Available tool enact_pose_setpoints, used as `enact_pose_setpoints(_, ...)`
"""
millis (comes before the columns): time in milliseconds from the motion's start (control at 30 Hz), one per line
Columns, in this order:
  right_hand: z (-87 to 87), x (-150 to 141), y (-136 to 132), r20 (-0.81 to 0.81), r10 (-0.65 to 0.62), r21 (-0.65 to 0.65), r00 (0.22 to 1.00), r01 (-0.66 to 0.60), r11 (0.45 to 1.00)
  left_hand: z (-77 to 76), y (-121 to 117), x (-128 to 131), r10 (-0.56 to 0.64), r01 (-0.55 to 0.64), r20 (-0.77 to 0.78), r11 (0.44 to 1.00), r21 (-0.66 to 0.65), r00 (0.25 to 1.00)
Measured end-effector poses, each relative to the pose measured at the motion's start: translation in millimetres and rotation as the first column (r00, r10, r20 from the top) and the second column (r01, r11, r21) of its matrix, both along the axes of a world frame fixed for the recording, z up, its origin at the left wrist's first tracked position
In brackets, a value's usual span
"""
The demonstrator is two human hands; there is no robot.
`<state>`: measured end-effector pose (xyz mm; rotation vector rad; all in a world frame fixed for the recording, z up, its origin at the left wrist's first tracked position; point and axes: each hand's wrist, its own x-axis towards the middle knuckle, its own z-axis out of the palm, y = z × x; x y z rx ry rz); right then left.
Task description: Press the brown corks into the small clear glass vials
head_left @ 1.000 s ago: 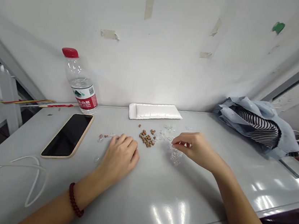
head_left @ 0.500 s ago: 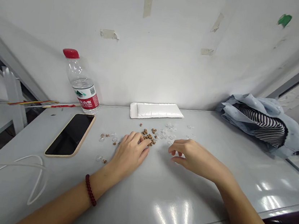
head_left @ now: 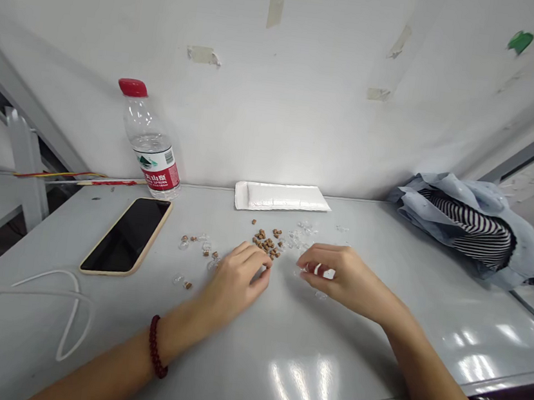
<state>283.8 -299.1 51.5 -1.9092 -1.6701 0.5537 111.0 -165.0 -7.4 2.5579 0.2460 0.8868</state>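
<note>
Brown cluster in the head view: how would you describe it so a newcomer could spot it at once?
On the gray table, find the flat white packet lying at the back. Come forward from it to just beyond the left hand, where a cluster of small brown pieces lies. Its opaque brown sets it apart from the clear pieces on its right.

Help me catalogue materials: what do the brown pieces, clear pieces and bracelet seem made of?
Brown pieces: matte, probably cork, from tan colour, stubby shape.
Clear pieces: glossy glass or plastic, transparent with glints.
Bracelet: dull red beads or knotted cord, from its bumps.
</note>
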Motion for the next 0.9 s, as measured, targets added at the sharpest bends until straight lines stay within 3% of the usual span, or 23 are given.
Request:
enact_pose_setpoints(100, -3.8, -6.2, 5.6, -0.352, -0.067, 0.043, 0.934, 0.088, 0.995, 9.4, -7.7, -5.3, 0.02, 0.014, 0.114, 0.956, -0.294, 0.993)
enact_pose_setpoints(200, -12.7, -12.2, 12.4, -0.689, -0.103, -0.016, 0.717, 0.126, 0.992, 16.1, -12.4, -10.2, 0.045, 0.04, 0.147, 0.848, -0.528, 0.988)
enact_pose_setpoints(267, -17.9, -15.4, 16.4, -0.827, -0.121, -0.073, 0.548, 0.109, 0.991, 18.0, -14.0, -12.1, 0.063, 0.062, 0.176, 0.78, -0.623, 0.982)
enact_pose_setpoints(367, -21.9, -19.8, 20.0, -0.911, -0.154, -0.137, 0.383, 0.07, 0.988, 18.7, -15.2, -12.9, 0.106, 0.051, 0.181, 0.715, -0.697, 0.978)
enact_pose_setpoints(567, -24.0, -27.6, 20.7, -0.948, -0.164, -0.164, 0.271, 0.026, 0.986, 18.9, -14.4, -12.5, 0.169, 0.055, 0.197, 0.606, -0.794, 0.966)
enact_pose_setpoints(700, -25.5, -29.1, 20.1, -0.964, -0.138, -0.136, 0.229, 0.026, 0.99, 18.7, -14.0, -13.3, 0.185, 0.069, 0.221, 0.596, -0.8, 0.958)
enact_pose_setpoints(900, -29.4, -32.3, 18.3, -0.966, -0.165, -0.156, 0.2, 0.062, 0.986, 18.3, -16.7, -15.9, 0.225, 0.001, 0.227, 0.708, -0.707, 0.948)
